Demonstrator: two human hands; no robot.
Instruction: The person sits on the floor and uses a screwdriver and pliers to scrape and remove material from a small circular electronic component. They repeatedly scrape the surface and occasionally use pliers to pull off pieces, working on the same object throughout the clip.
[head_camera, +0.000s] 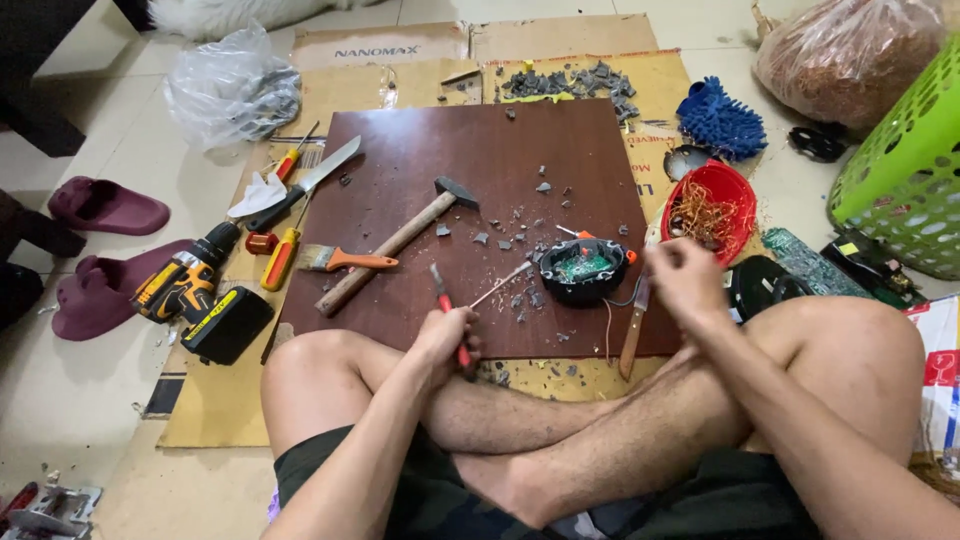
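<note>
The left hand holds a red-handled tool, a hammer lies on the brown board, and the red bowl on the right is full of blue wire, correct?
Not quite. The head view shows the red bowl holding copper-coloured wire, not blue. The left hand does hold the red-handled tool, and the hammer lies on the brown board.

A board (480, 180) is laid on cardboard (215, 400) on the floor. On the board, a hammer (395, 245) lies left of a round casing (583, 270). Left of the board are placed a drill (200, 295) and a knife (305, 185); to its right, a bowl (712, 210) of wire.
</note>
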